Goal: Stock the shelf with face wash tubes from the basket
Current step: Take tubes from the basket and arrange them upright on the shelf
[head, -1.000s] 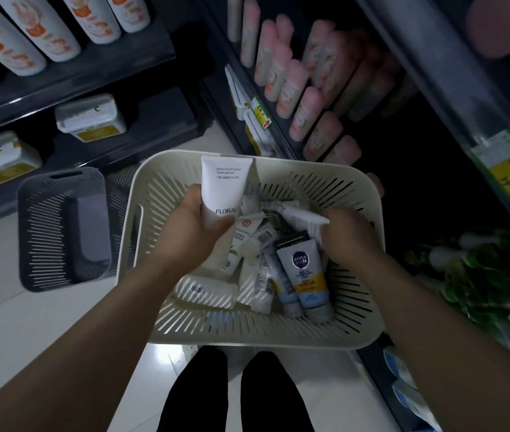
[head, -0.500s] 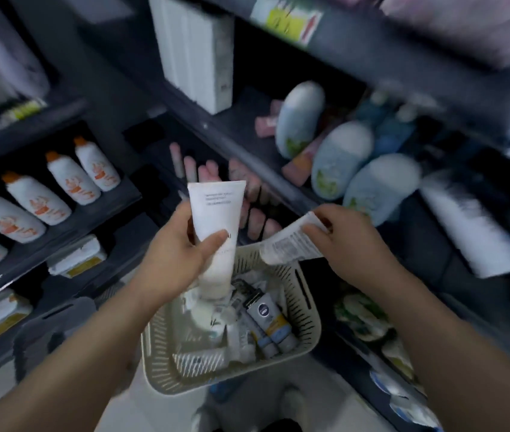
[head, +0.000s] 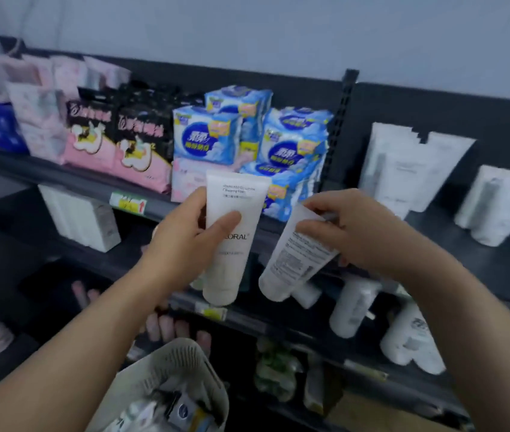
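Both hands are raised in front of dark metal store shelving, each closed round a face wash tube. The left hand (head: 185, 241) grips a smooth white tube (head: 231, 232) upright, flat crimped end up and rounded cap end down, with the thumb curled across its front beside the printed letters "ORAL". The right hand (head: 350, 232) pinches the crimped end of a second tube (head: 297, 263), which tilts with its cap toward the lower left and its back panel of fine print facing the camera. The two tubes hang side by side, near each other but apart, in front of the shelf edge. Low in the frame, under the left forearm, sits the pale slotted plastic basket (head: 166, 366); it holds what appear to be more tubes, though blur softens them. On the matte black shelf (head: 481, 266) to the right stand white tubes (head: 403, 176) in two groups, crimped ends up. Glossy blue-and-white soft packs (head: 291, 151) are stacked behind the left-hand tube, with pink-and-black packs (head: 116, 141) further left. A yellow price tag (head: 127, 202) is fixed to the shelf edge below them, above a block of plain white boxes (head: 85, 219).
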`<control>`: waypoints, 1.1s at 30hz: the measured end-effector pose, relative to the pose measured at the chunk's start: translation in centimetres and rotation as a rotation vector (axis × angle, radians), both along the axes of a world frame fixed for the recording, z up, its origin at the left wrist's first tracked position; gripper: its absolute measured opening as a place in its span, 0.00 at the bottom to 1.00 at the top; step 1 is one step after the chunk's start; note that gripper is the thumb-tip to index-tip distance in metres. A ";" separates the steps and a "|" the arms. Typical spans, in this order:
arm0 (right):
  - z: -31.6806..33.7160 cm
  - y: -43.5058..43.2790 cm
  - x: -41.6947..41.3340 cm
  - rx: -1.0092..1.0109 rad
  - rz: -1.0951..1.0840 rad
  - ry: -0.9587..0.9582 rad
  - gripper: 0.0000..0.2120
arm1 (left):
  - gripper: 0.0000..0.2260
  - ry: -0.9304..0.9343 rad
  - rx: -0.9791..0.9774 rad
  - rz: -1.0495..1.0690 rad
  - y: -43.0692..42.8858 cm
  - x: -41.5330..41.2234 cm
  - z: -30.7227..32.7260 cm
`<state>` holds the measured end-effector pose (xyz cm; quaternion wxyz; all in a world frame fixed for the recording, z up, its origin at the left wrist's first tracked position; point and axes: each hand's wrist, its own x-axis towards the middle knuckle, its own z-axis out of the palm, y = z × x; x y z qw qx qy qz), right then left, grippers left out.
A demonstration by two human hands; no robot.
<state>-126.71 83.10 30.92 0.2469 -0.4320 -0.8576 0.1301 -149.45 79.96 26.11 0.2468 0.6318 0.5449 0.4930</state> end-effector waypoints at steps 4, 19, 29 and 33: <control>3.9 -1.7 7.4 0.025 -0.077 -0.028 0.07 | 0.15 -0.077 0.054 -0.155 1.2 6.8 3.3; 5.7 3.2 30.9 0.074 -0.667 -0.173 0.13 | 0.09 0.192 0.128 -0.246 9.2 30.5 10.6; 2.9 8.4 33.1 -0.080 -0.792 -0.150 0.15 | 0.11 0.542 -0.003 -0.168 18.3 35.7 10.1; 1.9 9.5 33.5 -0.196 -0.773 -0.022 0.12 | 0.08 0.641 -0.057 -0.165 20.8 36.3 9.9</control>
